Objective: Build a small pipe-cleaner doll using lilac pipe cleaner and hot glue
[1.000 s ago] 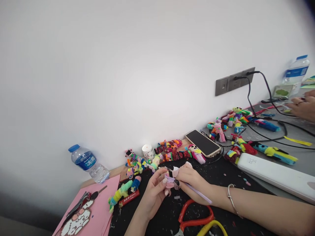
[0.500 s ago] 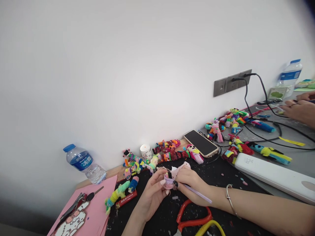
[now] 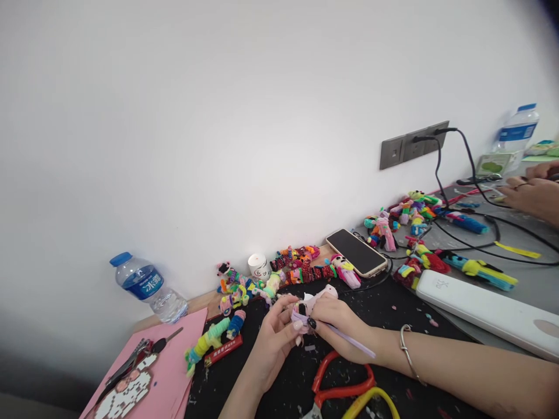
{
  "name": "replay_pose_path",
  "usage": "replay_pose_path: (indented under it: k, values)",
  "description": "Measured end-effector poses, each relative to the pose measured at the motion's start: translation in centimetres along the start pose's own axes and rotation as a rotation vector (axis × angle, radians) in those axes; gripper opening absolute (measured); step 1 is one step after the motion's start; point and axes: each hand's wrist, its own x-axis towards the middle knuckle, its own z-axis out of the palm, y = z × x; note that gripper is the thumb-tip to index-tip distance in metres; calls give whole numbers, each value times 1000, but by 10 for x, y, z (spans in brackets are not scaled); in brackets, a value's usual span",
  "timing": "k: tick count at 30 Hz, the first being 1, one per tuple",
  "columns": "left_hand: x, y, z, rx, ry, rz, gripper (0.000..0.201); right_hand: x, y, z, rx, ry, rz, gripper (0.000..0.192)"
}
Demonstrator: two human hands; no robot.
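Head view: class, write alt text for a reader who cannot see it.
Both hands, left and right, grip a small pink doll over a black mat. Orange scissors lie near; finished dolls line the wall.

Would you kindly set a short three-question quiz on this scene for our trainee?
1. True or false: the phone lies screen up.
2. Which holds the lilac strip's free end? A) left hand B) right hand C) co-worker's hand
3. Fill in: the bottle beside the pink sheet has a ____ cap.

Key: 1 true. 2 B. 3 blue.
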Motion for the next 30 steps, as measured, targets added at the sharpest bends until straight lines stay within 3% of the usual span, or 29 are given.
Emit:
replay_pose_path:
  k: [15, 30]
  values:
    - [1, 1, -2, 79, 19, 30, 30, -1, 0, -1, 11, 17, 8, 34]
    - [0, 1, 3, 113, 44, 46, 35, -3, 2, 1, 15, -19, 3, 34]
